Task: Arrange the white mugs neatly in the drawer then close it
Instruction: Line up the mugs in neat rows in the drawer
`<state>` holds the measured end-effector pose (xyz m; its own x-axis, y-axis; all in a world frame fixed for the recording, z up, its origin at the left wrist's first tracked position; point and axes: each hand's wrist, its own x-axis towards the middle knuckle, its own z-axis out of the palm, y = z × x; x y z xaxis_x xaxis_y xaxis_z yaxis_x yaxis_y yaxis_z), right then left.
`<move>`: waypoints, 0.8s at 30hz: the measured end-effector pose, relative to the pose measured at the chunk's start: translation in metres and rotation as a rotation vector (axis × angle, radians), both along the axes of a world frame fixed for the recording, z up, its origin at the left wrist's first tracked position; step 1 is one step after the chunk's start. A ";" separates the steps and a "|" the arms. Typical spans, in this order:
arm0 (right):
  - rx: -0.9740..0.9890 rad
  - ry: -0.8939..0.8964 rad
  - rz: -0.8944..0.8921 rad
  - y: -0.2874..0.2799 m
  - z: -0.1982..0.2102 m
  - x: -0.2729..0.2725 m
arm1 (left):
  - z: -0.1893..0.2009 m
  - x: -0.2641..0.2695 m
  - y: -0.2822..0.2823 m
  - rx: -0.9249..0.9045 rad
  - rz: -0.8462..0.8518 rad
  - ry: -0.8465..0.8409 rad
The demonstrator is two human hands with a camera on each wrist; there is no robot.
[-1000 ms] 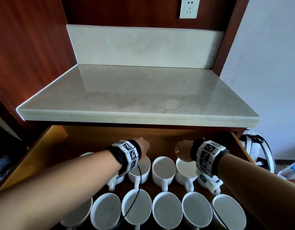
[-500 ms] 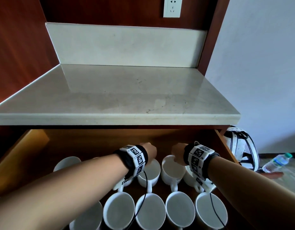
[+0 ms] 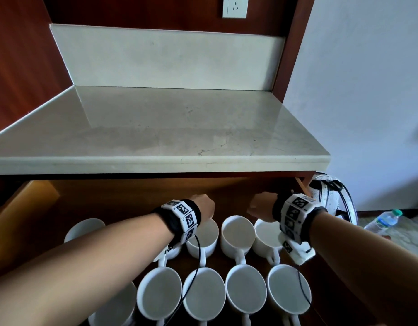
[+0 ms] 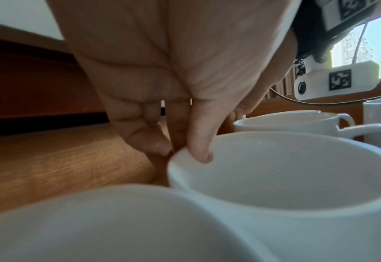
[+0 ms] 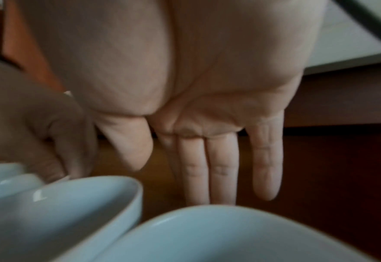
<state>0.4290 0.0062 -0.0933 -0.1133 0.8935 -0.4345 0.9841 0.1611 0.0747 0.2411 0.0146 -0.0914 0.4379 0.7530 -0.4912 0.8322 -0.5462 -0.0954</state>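
Several white mugs stand in two rows in the open wooden drawer (image 3: 31,208), handles toward me. My left hand (image 3: 204,208) reaches the back row and pinches the far rim of a mug (image 4: 286,177), thumb inside and fingers (image 4: 153,141) outside. Just to its right stands the middle back mug (image 3: 237,234). My right hand (image 3: 261,205) hovers above the far rim of the right back mug (image 3: 265,232). In the right wrist view its fingers (image 5: 221,168) hang straight and hold nothing, behind that mug's rim (image 5: 218,230).
A pale stone countertop (image 3: 156,128) overhangs the back of the drawer. Bare wood drawer floor (image 4: 50,159) lies behind the back row. On the floor to the right are a white bag (image 3: 332,196) and a water bottle (image 3: 384,220).
My right hand has come off the middle back mug and shifted slightly right and up. The left hand has stayed at its mug's rim. The head view has swung a little.
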 end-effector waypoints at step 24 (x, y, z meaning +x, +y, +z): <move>-0.016 -0.156 -0.083 -0.070 0.050 0.027 | 0.023 0.021 -0.080 -0.064 -0.146 -0.059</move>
